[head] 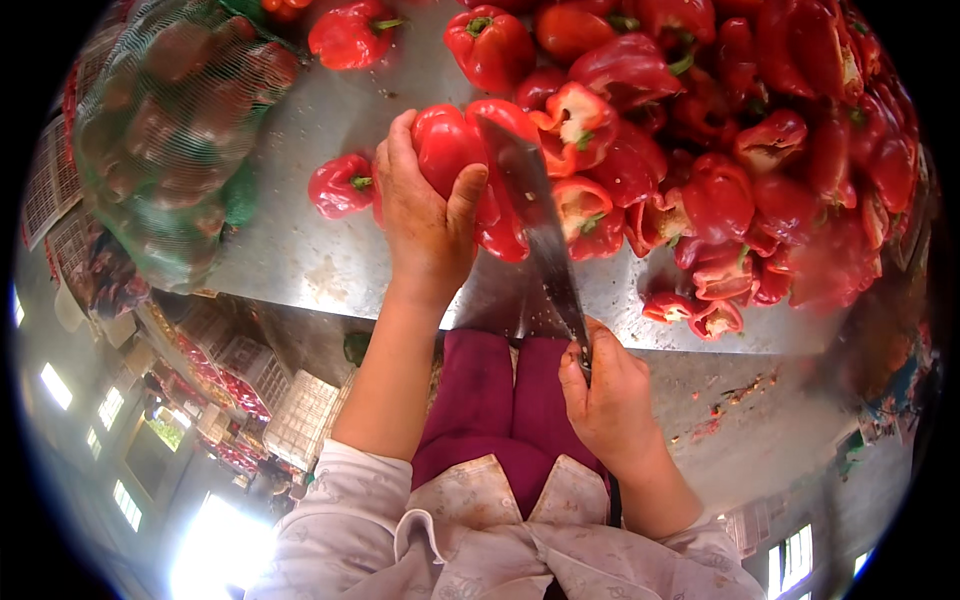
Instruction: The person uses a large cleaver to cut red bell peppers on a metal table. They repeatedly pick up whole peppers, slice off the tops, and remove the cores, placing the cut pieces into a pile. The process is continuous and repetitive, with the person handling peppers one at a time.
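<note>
My left hand (427, 202) grips a red bell pepper (448, 146) above the metal table (330, 262). In my right hand (611, 397) is the handle of a large knife, its wide blade (544, 225) pointing away from me. The blade lies along the right side of the held pepper, beside more red pepper flesh (501, 234); whether these pieces are joined I cannot tell. A small whole red pepper (341, 186) rests just left of my left hand. Right of the blade lie cut peppers (585, 124) with pale insides and green stems showing.
A big heap of red peppers (720, 195), whole and cut, covers the right of the table. At the left stands a green mesh sack (180, 142) filled with peppers. Another whole pepper (352, 34) lies at the far side. Plastic crates (251, 367) stand beyond the table's near edge.
</note>
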### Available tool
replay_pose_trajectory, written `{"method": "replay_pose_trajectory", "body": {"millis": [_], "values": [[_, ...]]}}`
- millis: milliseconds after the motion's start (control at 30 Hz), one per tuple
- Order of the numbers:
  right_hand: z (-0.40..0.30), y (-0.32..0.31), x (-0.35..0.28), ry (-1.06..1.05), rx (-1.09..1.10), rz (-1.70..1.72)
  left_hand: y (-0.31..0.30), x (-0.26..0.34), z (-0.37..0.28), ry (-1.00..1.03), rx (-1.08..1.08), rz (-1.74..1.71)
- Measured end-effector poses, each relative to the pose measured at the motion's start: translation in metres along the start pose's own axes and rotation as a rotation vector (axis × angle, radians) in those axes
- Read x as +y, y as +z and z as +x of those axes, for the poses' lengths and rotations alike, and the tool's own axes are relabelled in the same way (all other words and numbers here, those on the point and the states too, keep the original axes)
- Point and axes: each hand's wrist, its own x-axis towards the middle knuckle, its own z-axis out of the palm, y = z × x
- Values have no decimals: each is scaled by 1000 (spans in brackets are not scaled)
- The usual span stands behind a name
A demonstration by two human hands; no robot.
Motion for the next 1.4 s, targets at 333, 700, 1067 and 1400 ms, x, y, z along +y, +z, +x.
{"method": "replay_pose_trajectory", "body": {"millis": [333, 700, 1067, 1400], "values": [[43, 9, -18, 227, -241, -41, -4, 16, -22, 255, 4, 103], [77, 28, -10, 99, -35, 57, -15, 33, -8, 336, 52, 79], [68, -56, -6, 119, 587, 471, 70, 46, 55, -229, -127, -771], [51, -65, 28, 167, 893, 539, -49, -150, -28, -1396, 411, -502]]}}
